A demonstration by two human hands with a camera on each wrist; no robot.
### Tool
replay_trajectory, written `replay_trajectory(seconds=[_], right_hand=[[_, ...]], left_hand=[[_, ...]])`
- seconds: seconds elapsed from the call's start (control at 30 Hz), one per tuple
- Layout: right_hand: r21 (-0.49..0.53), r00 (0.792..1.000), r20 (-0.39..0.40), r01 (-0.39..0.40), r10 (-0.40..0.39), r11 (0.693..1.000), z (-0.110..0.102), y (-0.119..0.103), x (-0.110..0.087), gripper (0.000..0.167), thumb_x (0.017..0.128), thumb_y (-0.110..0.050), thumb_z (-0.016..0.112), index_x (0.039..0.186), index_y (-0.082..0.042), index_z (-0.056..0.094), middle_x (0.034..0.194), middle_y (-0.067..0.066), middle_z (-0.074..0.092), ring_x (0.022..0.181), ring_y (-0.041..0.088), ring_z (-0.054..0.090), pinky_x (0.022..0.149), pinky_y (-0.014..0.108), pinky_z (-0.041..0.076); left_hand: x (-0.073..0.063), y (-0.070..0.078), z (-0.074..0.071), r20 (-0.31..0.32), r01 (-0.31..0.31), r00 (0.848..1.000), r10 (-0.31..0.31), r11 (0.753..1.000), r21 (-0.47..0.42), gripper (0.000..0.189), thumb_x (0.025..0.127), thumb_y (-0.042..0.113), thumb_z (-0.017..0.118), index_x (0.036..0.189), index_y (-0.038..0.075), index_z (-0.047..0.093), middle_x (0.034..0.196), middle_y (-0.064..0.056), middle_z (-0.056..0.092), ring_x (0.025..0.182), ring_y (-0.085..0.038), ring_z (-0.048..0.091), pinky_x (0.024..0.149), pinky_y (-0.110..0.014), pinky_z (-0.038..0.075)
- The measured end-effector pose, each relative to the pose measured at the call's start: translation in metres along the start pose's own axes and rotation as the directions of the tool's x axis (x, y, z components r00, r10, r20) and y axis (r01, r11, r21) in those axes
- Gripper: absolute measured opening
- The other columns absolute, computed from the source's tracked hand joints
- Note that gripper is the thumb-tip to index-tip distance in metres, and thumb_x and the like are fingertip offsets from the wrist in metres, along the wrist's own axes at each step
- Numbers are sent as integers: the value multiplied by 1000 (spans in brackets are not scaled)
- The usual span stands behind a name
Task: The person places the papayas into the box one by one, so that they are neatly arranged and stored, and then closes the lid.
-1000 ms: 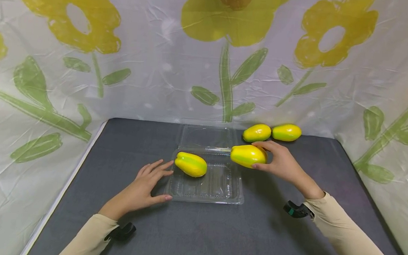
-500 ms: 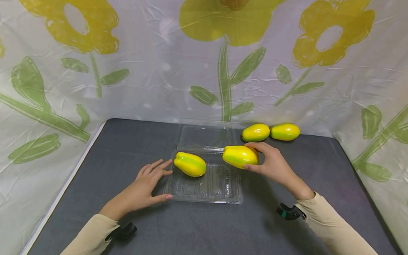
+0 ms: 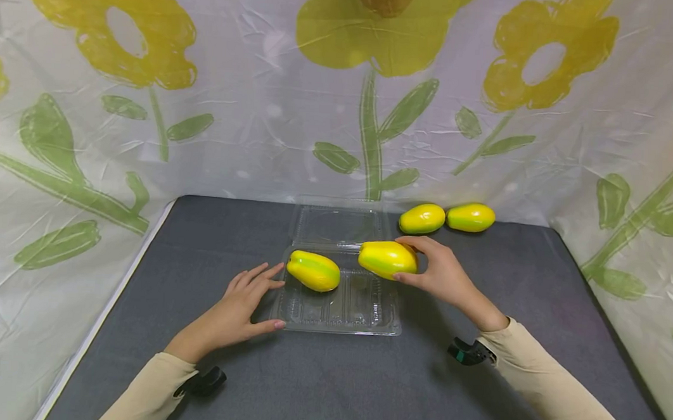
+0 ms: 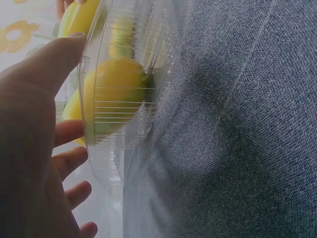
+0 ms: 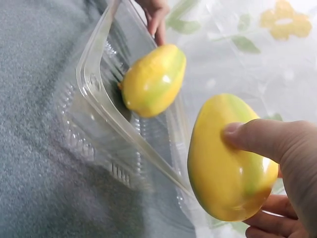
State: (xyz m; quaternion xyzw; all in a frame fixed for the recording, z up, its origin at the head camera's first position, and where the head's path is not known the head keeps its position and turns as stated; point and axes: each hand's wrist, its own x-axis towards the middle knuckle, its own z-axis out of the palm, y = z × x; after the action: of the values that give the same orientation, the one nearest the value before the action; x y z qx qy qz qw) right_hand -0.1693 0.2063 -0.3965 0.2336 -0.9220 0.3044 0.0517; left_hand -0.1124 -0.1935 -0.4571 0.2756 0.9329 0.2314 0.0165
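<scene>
My right hand (image 3: 446, 278) pinches a yellow-green papaya (image 3: 386, 259) by its right end, thumb on the near side and fingers on the far side. It holds the fruit above the right part of a clear plastic clamshell box (image 3: 343, 330). Inside the box's left half lies another papaya (image 3: 313, 271), its narrow end toward the left wall. My left hand (image 3: 239, 307) is spread along the left side of the box, its fingertips right at the rim. In the right wrist view, the held papaya (image 5: 233, 178) is beyond the box's edge, with the thumb across it.
Two more papayas sit side by side at the table's back right, one on the left (image 3: 422, 219) and one on the right (image 3: 470, 217). The box's lid (image 3: 340, 228) lies folded back behind it. A flower-printed curtain (image 3: 248, 142) borders the grey table (image 3: 327, 387).
My right hand has carried the held papaya leftward, from the box's right edge to over its right half. The left hand and the papaya in the box stay in place.
</scene>
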Motion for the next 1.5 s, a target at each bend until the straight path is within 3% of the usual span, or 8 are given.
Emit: replay_trajectory(seconds=[0.43, 0.7, 1.03, 1.27, 1.5], right_hand=[[32, 1000, -14, 22, -21, 999, 13, -7, 5, 66, 75, -25, 88, 133, -13, 60, 127, 8, 66, 108, 25, 63, 92, 46, 53], [51, 1000, -21, 13, -12, 999, 21, -11, 9, 65, 75, -26, 87, 132, -12, 61, 125, 8, 67, 106, 23, 64, 93, 43, 54], [87, 999, -37, 21, -18, 996, 32, -12, 12, 69, 75, -24, 87, 136, -10, 57, 129, 10, 64, 111, 26, 63, 97, 45, 54], [72, 999, -30, 26, -24, 997, 40, -7, 13, 67, 77, -30, 86, 136, -16, 59, 127, 5, 64, 108, 23, 64, 91, 43, 55], [64, 999, -38, 40, -38, 997, 45, -5, 13, 67, 77, -29, 86, 136, -13, 59, 130, 8, 64, 112, 28, 64, 93, 50, 55]], left_hand=[[0, 0, 1, -26, -14, 1000, 14, 1000, 2, 74, 85, 52, 73, 141, 9, 51, 165, -8, 25, 151, -41, 21, 116, -67, 15], [0, -2, 2, -3, 2, 1000, -2, 1000, -10, 76, 86, 57, 68, 143, 12, 49, 167, -4, 21, 152, -38, 18, 118, -64, 13], [-1, -1, 1, -17, -9, 1000, 9, 1000, -4, 76, 86, 59, 68, 142, 11, 51, 166, -4, 22, 152, -38, 20, 117, -66, 15], [0, 0, 0, -1, 0, 1000, 0, 1000, 4, 77, 87, 61, 65, 144, 11, 49, 167, -4, 21, 152, -38, 19, 118, -66, 14], [0, 0, 0, 2, 4, 1000, -4, 1000, 0, 77, 87, 61, 65, 144, 12, 49, 167, -4, 21, 152, -38, 19, 118, -65, 14]])
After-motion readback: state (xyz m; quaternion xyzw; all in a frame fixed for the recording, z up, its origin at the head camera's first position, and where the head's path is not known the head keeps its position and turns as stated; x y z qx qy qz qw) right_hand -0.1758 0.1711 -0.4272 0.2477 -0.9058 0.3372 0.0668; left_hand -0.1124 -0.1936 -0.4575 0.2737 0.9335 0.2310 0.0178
